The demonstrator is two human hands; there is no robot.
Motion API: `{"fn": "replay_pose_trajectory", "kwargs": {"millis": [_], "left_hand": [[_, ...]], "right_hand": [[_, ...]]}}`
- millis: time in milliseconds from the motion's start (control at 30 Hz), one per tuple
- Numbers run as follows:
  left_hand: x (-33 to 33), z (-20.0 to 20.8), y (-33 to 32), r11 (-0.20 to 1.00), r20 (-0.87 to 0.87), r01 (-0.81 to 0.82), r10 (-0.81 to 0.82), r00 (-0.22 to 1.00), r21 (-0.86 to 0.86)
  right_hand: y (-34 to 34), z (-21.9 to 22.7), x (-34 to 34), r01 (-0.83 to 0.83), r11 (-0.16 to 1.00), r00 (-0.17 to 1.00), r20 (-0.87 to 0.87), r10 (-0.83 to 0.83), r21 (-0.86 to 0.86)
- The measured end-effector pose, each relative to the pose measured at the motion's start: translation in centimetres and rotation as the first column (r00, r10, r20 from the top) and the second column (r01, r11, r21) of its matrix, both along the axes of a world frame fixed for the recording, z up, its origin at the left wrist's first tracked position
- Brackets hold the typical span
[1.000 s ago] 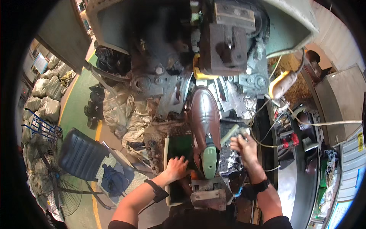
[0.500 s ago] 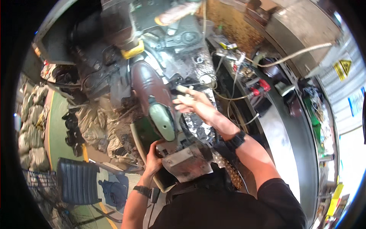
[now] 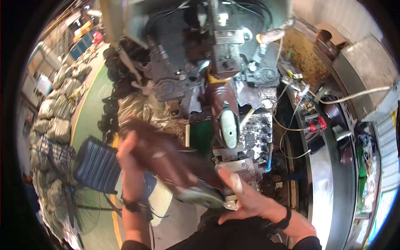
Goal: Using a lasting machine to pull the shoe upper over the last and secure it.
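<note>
- A worker's left hand [image 3: 128, 154] clamps a brown shoe [image 3: 168, 162] near its toe end, holding it in mid-air off the near left corner of a heavy grey machine [image 3: 173, 87].
- The shoe, blurred, slants across the worker's front, toe end to the upper left, with a pale green form [image 3: 204, 197] at the heel, to the lower right.
- At that heel end is the right hand [image 3: 250, 199], fingers and thumb spread apart; whether it grips the shoe cannot be told.
- A second brown shoe [image 3: 223, 98] sits at the middle of the machine's front edge, toe end beneath a yellow-edged block, its heel toward the worker above a metal plate [image 3: 239, 166].
- To the right, a red fitting [image 3: 318, 123] lies by the left edge of a long dark bench [image 3: 341, 196].
- To the left, a black-backed chair [image 3: 98, 164] stands by the green floor's yellow line, a wire fan [image 3: 83, 214] just beside it, while pale sacks [image 3: 58, 129] line the floor's far left edge.
</note>
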State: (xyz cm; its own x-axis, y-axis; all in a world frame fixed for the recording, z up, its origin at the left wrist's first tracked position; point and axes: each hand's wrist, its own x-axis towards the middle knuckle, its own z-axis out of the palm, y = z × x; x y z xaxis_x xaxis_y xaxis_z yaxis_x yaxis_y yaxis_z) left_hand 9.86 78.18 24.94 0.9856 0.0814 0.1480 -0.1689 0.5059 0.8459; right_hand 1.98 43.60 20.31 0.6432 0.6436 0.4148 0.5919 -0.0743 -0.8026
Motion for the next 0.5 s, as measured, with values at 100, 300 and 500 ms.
{"fn": "replay_pose_trajectory", "kwargs": {"millis": [100, 300, 500], "left_hand": [[0.1, 4.2, -12.1, 0.991, 0.023, 0.134, -0.134, 0.991, -0.024], [-1.6, 3.7, -23.1, 0.877, 0.098, 0.395, -0.434, 0.896, 0.273], [-3.7, 1.5, -37.6, 0.835, 0.099, 0.431, -0.488, 0.867, 0.341]], "right_hand": [[-1.9, -5.4, -4.0, 0.169, 0.985, 0.881, -0.447, -0.159, -0.017], [-9.0, -4.7, -8.7, 0.668, 0.567, 0.316, -0.873, 0.370, 0.482], [-18.6, -4.3, -15.6, 0.701, 0.364, 0.537, -0.790, 0.298, 0.613]]}}
